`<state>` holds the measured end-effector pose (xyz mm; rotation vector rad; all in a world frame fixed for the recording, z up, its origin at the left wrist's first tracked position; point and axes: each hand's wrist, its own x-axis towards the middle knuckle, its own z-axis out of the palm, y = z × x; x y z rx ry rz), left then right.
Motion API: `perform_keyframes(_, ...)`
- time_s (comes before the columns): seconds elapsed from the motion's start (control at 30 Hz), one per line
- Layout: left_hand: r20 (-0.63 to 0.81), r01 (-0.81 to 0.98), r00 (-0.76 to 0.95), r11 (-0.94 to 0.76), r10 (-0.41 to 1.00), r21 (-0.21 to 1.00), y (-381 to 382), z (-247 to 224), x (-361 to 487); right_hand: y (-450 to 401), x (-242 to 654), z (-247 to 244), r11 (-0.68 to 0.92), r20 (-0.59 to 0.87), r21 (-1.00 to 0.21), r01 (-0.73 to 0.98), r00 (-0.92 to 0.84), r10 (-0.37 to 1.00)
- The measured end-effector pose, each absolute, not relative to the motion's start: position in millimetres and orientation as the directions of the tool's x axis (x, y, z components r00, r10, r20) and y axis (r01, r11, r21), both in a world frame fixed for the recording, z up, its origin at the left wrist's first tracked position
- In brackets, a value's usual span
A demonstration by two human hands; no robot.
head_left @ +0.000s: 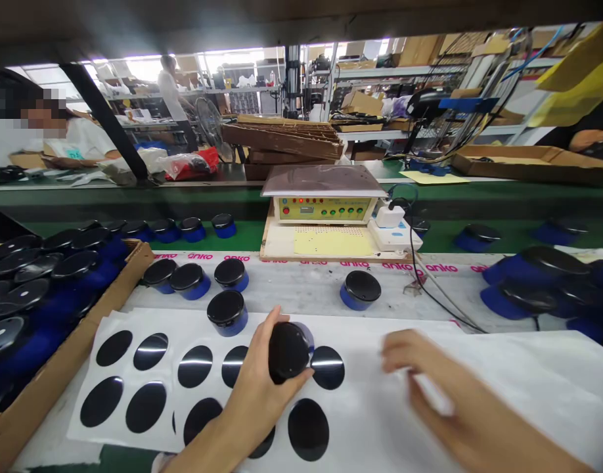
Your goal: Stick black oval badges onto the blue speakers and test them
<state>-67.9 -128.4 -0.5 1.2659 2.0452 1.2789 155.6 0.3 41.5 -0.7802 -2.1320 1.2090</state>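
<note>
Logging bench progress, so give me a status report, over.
Left hand gripping black-topped cylinder over black discs. Right hand open, blurred, nothing visible in it. Nothing seen blocking either hand; another cylinder stands farther back.

Straight in from the head camera: the bench (291, 295) is looked down on, faced forward, from just over its near side. The left hand (255, 378) and right hand (432, 361) are caught up close, the machine (324, 210) is met front-on farther back, the fan (210, 121) is glimpsed far off beneath a beam (301, 23).
</note>
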Motion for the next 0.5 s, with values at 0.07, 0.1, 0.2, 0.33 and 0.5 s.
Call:
perform_keyframes(0.07, 0.067, 0.412, -0.499, 0.168, 0.864, 0.896, -128, -6, -67, -1, 123, 37, 0.665, 0.105, -0.729, 0.163, -0.933, 0.344)
perform_keyframes(0.1, 0.066, 0.408, -0.498, 0.166, 0.865, 0.898, -128, -8, -69, -2, 109, 35, 0.731, 0.074, -0.669, 0.133, -0.967, 0.244)
perform_keyframes(0.2, 0.149, 0.499, -0.506, 0.147, 0.850, 0.854, -128, -11, -73, -3, 83, 30, 0.802, 0.016, -0.588, 0.104, -0.990, 0.141)
perform_keyframes(0.33, 0.210, 0.578, -0.501, 0.144, 0.839, 0.804, -130, -10, -74, 0, 80, 30, 0.804, -0.061, -0.578, 0.141, -0.990, 0.130)
perform_keyframes(0.5, 0.175, 0.552, -0.526, 0.178, 0.833, 0.814, -130, -7, -74, 9, 76, 32, 0.800, -0.151, -0.577, 0.168, -0.984, 0.097)
